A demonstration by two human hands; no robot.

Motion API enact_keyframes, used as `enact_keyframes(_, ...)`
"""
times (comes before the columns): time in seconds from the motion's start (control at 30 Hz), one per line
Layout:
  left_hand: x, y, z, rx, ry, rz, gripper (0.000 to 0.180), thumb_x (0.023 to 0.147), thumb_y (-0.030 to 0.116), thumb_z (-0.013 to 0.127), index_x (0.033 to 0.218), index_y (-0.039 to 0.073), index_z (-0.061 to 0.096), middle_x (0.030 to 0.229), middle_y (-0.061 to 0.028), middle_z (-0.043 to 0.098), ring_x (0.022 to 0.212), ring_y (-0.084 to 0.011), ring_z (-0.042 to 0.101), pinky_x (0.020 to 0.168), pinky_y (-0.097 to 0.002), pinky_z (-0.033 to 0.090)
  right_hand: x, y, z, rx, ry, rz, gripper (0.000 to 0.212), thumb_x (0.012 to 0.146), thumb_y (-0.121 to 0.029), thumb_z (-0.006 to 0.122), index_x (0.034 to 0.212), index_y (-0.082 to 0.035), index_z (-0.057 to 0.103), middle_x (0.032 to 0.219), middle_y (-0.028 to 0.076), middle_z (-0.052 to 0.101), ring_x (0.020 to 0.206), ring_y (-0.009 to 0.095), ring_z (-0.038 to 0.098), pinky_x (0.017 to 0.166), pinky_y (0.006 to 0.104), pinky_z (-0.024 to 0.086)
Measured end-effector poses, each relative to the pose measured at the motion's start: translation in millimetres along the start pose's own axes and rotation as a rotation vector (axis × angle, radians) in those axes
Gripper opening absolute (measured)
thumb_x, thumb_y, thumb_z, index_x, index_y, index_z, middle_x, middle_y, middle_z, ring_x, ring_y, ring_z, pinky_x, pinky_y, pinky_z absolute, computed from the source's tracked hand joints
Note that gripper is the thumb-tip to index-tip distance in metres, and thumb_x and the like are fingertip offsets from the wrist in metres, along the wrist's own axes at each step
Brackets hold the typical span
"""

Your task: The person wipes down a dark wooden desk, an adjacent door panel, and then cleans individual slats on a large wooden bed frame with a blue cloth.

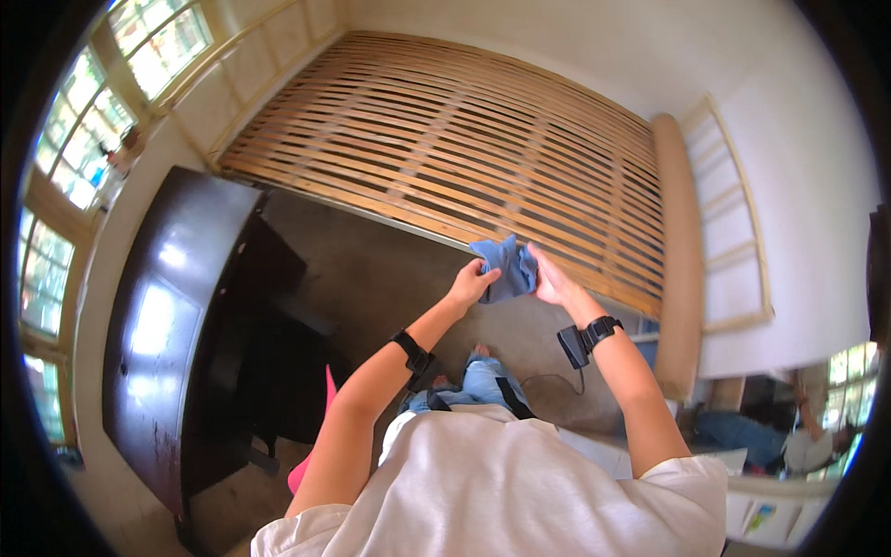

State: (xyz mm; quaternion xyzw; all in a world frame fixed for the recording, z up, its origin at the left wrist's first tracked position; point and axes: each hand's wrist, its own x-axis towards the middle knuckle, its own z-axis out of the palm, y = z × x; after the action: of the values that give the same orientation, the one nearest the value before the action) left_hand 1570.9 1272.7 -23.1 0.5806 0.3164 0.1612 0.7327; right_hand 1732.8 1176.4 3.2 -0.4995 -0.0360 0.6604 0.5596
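Note:
A bunched blue cloth (507,271) is held up in front of me, before the near edge of the slatted bed base. My left hand (476,280) pinches its left side, the thumb lying over the fabric. On the other side my right hand (551,277) grips the cloth's right edge, with its fingertips partly hidden behind the folds. Both arms reach forward, and each wrist wears a black strap with a small device.
The wooden slatted bed base (445,139) spans the far side, with a long brown roll (680,251) along its right end. A dark glossy desk (167,316) stands at left. A cable (555,379) lies on the floor near my feet. A mirror (789,418) is at lower right.

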Motion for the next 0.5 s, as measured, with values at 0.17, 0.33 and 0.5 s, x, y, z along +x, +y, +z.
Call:
enact_keyframes(0.17,51.2,-12.6,-72.3,0.182,0.213,-0.072,0.033,0.076,0.017,0.063,0.104,0.003,0.052,0.091,-0.0052,0.058,0.084,-0.0133,0.054,0.075,-0.0275,0.043,113.1,-2.1,5.9,-0.411,-0.065,0.071,0.035,0.073,-0.019,0.067,0.104,-0.017,0.051,0.087,-0.001,0.059,0.077,0.012,0.055,0.061,0.0289,0.046)
enact_keyframes(0.33,98.0,8.5,-131.5,0.186,0.323,-0.168,0.042,0.076,0.015,0.062,0.113,0.002,0.048,0.100,-0.0093,0.057,0.091,-0.0168,0.055,0.079,-0.0292,0.043,180.6,-41.1,68.3,-0.740,0.096,0.001,0.074,0.081,-0.035,0.055,0.137,-0.018,0.010,0.125,0.011,0.039,0.107,0.026,0.044,0.078,0.0521,0.039)
enact_keyframes(0.5,109.7,10.7,-179.0,0.082,0.320,-0.153,0.036,0.078,0.017,0.060,0.109,0.001,0.051,0.094,-0.0086,0.059,0.084,-0.0152,0.056,0.074,-0.0292,0.045,252.7,-37.9,127.4,-0.323,-0.477,0.409,0.057,0.081,-0.054,0.047,0.124,-0.019,0.036,0.122,0.009,0.042,0.108,0.027,0.045,0.086,0.0510,0.038)
